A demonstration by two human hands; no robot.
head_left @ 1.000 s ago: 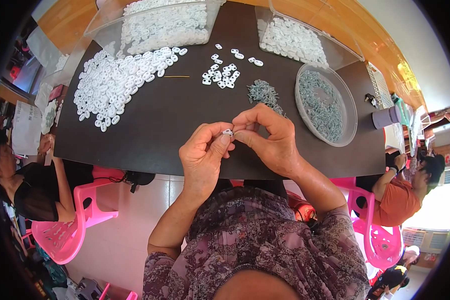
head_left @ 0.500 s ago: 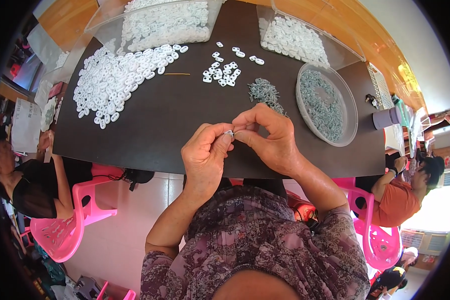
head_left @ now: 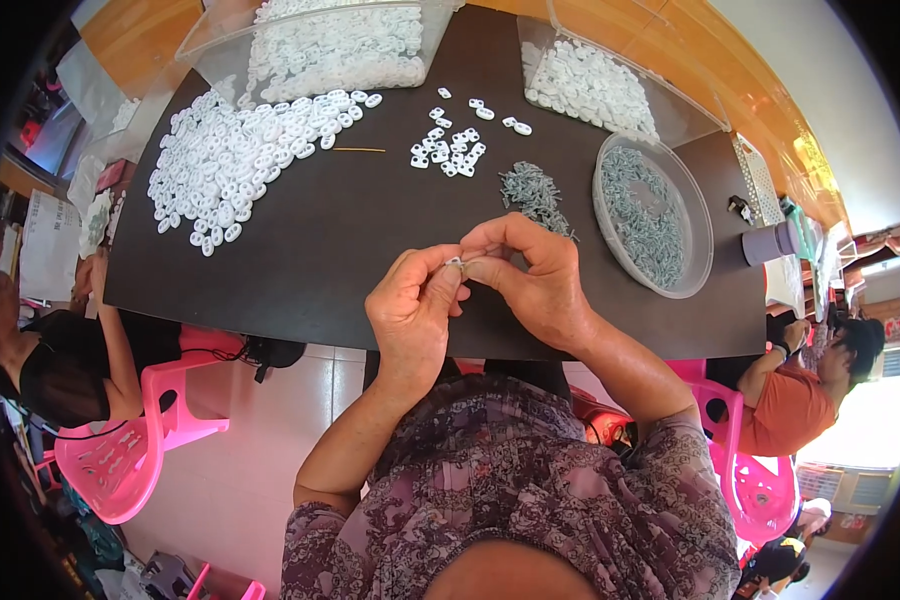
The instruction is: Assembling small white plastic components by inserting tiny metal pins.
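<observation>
Over the near part of the dark table, my two hands meet fingertip to fingertip. My left hand point(head_left: 411, 306) is closed, pinching a small white plastic piece point(head_left: 455, 262) between thumb and forefinger; most of it is covered by the fingers. Against its right side, thumb and forefinger of my right hand point(head_left: 538, 287) are pinched together, and whatever they hold is too small to make out. Just beyond the right hand lies a heap of small grey screw-like pieces point(head_left: 533, 192). Farther off is a loose group of small white pieces with holes point(head_left: 457, 152).
White two-holed oval pieces point(head_left: 210, 165) are heaped at the left, beside a thin yellowish stick point(head_left: 360, 150). Clear bins point(head_left: 432, 55) of white pieces stand at the back. A round tub point(head_left: 705, 262) holds more grey pieces; right of it is a purple-grey cup point(head_left: 765, 246). People sit on both sides.
My hands stay together at nearly the same spot, with the fingers slightly shifted and the white piece more covered. The view has shifted slightly.
</observation>
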